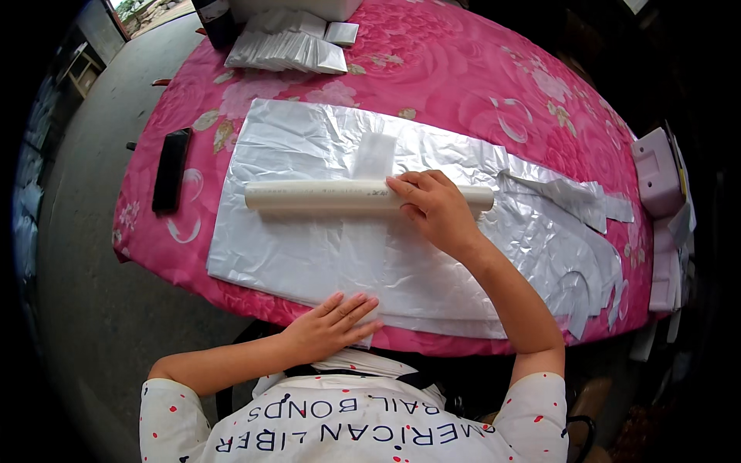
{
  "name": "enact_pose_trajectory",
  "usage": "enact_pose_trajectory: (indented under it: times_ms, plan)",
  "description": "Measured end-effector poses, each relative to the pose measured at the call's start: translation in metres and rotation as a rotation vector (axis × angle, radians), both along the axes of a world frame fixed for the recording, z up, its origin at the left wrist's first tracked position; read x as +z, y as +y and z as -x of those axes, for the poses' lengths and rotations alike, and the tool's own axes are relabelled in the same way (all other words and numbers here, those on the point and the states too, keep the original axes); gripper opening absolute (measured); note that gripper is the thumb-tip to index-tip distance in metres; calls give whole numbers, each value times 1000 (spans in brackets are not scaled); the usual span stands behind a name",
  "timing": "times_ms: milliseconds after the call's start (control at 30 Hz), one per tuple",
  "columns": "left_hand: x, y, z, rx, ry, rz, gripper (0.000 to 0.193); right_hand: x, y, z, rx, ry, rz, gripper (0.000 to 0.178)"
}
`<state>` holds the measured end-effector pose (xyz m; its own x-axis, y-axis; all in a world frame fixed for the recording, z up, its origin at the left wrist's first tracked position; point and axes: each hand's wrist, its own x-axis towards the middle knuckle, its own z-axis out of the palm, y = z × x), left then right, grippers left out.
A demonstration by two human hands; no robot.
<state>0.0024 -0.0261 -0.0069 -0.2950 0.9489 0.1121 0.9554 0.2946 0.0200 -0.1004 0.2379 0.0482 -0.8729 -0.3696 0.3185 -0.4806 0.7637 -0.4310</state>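
A white plastic pipe [324, 196] lies crosswise on a flat stack of silvery-white plastic bags [289, 251]. The bags' handle ends fan out toward the right. Over the right half of the pipe, my right hand [431, 202] is closed, with its thumb and fingers on the pipe. My left hand [330, 328] rests open on the near edge of the bags, fingers stretched out and pointing right. Beneath the pipe, a paler strip [374, 157] runs from front to back across the bags.
A black phone [171, 170] lies on the pink flowered tablecloth [455, 77] to the left. At the far left are folded silvery packets [285, 50], a dark bottle [217, 23] and a white box [328, 8]. Pale foam boxes [656, 174] stand beyond the table's right edge.
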Motion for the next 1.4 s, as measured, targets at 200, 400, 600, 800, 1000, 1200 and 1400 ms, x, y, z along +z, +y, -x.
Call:
enact_pose_trajectory:
  times_ms: [200, 400, 600, 800, 1000, 1200, 1400]
  plan:
    - [15, -8, 14, -150, -110, -9, 46, -8, -1, 66, -148, 167, -6, 41]
    - [25, -17, 28, -203, -220, -131, 37, -4, -22, -16, 319, -211, 50, 57]
    - [30, -23, 45, -233, -318, -329, 42, -13, -45, -79, 396, -203, 8, 52]
    - [32, -6, 66, 97, -231, -275, 54, -24, -49, -80, 140, 2, 32, 34]
    - [34, 10, 79, 419, -680, -552, 49, -10, -51, -54, -163, -397, 339, 14]
    - [40, 28, 82, 348, -272, -418, 65, 4, -44, -25, -389, -1032, 580, 23]
    - [23, 35, 71, 380, -277, -104, 71, 7, -51, -40, -357, -702, 262, 38]
